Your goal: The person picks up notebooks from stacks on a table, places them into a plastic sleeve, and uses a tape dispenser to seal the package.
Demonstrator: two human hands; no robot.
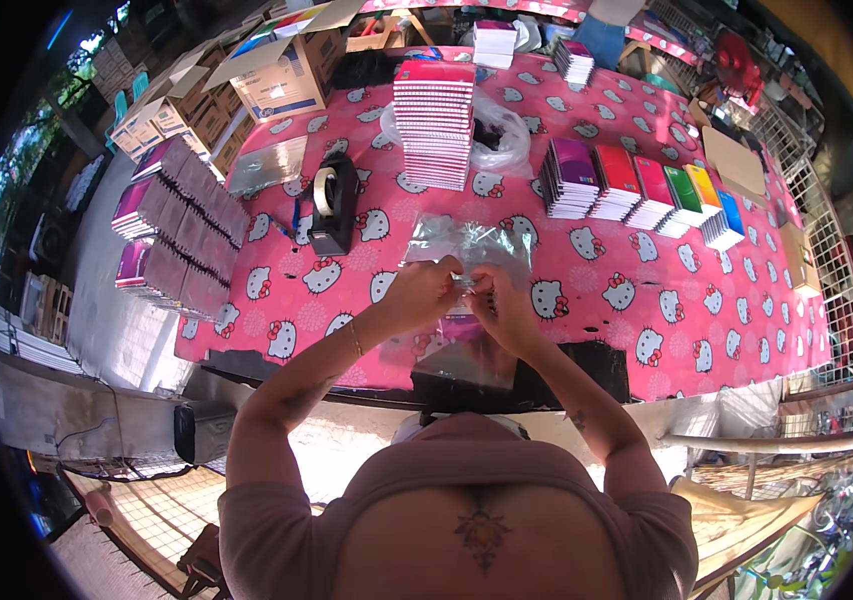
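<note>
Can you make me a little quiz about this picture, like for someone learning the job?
1. True or false: both hands pinch the clear plastic bag.
2. Which hand is nearer the black tape dispenser? A) left hand B) right hand
3. What stands beyond the hands, in the middle of the pink cat-print tablecloth?

Key: 1. True. 2. A. 3. A tall stack of pink-covered notebooks.

bare tablecloth (586, 300) between tape dispenser (332, 203) and notebook stacks (636, 187)
</note>
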